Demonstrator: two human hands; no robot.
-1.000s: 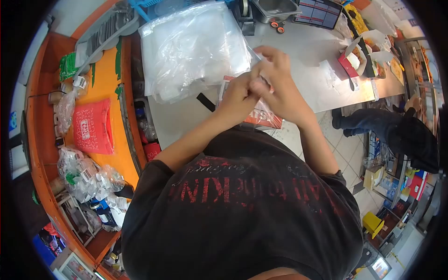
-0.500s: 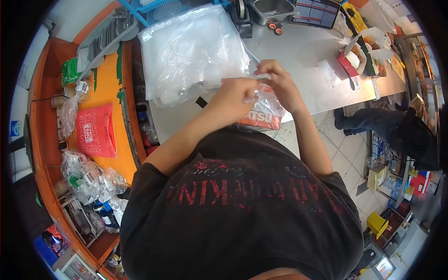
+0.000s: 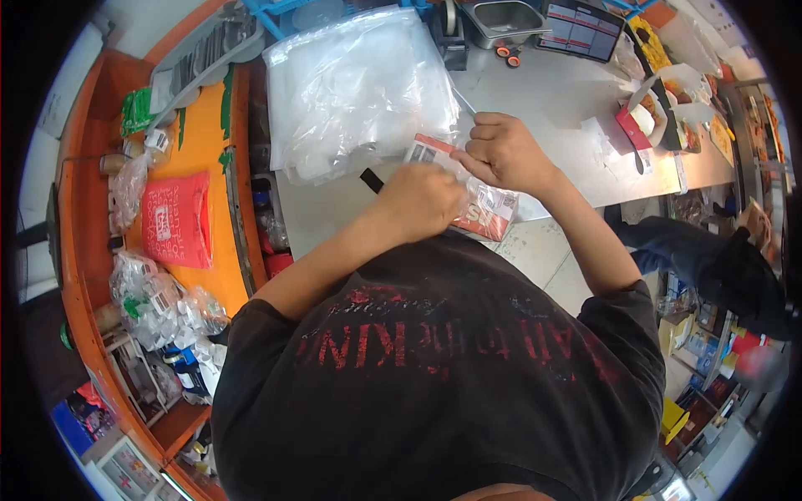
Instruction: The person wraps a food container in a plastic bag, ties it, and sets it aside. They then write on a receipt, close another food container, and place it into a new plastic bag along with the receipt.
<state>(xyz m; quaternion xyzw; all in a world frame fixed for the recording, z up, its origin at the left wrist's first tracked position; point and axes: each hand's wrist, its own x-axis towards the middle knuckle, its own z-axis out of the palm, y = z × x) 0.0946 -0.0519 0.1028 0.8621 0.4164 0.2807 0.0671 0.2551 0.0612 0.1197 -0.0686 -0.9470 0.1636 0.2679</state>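
Observation:
Between my hands and close to my shirt lies a red-and-white printed package (image 3: 486, 219) wrapped in a clear plastic bag (image 3: 505, 203), with black-and-white printed codes on it. My left hand (image 3: 424, 199) is closed over the near left side, slightly blurred, its fingers curled in on the plastic. My right hand (image 3: 505, 153) makes a fist above the far right side, the thumb pressed toward the package's top edge. Both hands seem to grip the bag's plastic, though the fingers mostly hide it.
A stack of clear plastic bags (image 3: 355, 96) lies on the metal counter (image 3: 535, 92). Scissors (image 3: 508, 56), a metal pan (image 3: 505, 23) and a screen (image 3: 581, 29) are behind. Food boxes (image 3: 642, 121) stand right. A red bag (image 3: 177, 219) rests left. Another person (image 3: 710, 259) stands at right.
My hands have drawn apart, the left moving down and the right turning into a fist. More of the package's top shows between them. The person at right has shifted, and the view has tilted slightly.

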